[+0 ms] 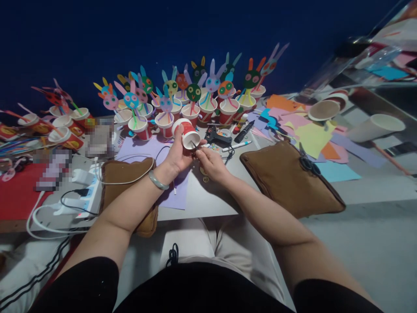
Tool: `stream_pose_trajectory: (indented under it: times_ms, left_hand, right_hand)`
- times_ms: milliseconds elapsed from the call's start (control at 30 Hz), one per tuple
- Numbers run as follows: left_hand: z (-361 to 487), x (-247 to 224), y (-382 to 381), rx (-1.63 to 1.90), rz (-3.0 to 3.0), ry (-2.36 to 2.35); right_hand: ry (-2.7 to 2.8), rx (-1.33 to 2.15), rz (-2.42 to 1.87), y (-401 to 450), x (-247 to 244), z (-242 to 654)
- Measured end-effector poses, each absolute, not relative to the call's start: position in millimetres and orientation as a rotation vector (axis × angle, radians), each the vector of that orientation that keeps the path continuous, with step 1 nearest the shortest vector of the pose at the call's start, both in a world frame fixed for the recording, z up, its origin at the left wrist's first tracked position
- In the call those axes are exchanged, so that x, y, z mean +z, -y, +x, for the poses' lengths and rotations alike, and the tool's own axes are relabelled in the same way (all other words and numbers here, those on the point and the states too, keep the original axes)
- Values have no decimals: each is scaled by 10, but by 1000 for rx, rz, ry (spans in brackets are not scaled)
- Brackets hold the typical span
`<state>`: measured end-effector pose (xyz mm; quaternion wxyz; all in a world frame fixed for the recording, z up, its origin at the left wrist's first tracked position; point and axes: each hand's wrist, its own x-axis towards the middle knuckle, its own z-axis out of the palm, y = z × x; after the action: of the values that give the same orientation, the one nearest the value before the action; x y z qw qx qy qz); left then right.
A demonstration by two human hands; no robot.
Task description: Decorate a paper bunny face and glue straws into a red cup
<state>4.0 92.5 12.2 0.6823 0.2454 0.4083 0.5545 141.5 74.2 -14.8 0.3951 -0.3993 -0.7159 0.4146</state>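
My left hand (178,153) is wrapped around a red and white paper cup (186,127), tilted on its side with its white inside facing me. My right hand (211,164) pinches a thin dark tool (194,145), whose tip reaches into the cup's mouth; its exact kind I cannot make out. Just behind my hands lies a black glue gun (217,136). Beyond the held cup stand several similar paper cups (138,124) with colourful paper rabbit heads (131,100) on sticks. A purple paper sheet (171,198) lies under my left forearm.
Brown padded cushions (289,182) flank my arms, the right one with black scissors (309,166) on it. Coloured paper scraps (314,134) spread to the right. A power strip (93,191) with white cables stands left. A black marker (244,131) lies behind.
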Motion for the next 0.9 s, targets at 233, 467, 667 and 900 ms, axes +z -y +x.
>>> stream_pose_trajectory:
  times_ms: [233,467,667,900]
  left_hand:
    - [14,83,-958,1212,578,-935]
    - [38,128,-933,1202,480,-934]
    - [31,98,-942,1208,543,-947]
    - [63,153,-919,1222,471,-919]
  right_hand:
    - [1739,1203,-986,-751,-157,1403]
    - [1793,1110,-974,-760,-141,1410]
    - [1814,1064,-997,-766,-152,1408]
    - [1845,1000,-1045,-759,-162,1422]
